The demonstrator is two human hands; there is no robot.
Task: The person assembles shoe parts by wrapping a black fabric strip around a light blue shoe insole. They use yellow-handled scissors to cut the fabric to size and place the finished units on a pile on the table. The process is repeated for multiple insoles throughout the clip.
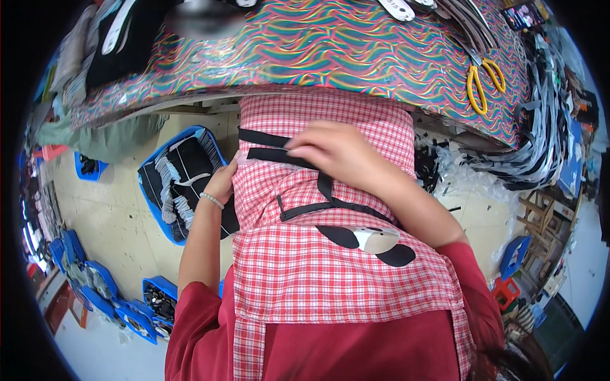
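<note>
A red-and-white checked apron [318, 273] covers my lap, with black straps [305, 209] lying across it. My left hand [221, 184] is at the left edge of the lap, its thumb by the end of a pale strip [243, 159]; its other fingers are mostly hidden. Over that pale strip lies a black fabric strip [264, 154]. My right hand [333, 149] is above the lap, slightly blurred, with fingertips pinched together at the black strip. Just beyond, a second black strip [260, 136] runs from the lap's left edge toward the right fingers.
A table with a wavy multicoloured cover [305, 51] spans the far side. Yellow-handled scissors [486, 82] lie at its right, near dark strips [467, 25] and a phone [524, 16]. A blue basket of black and grey fabric [147, 190] stands left; plastic scraps [464, 174] lie right.
</note>
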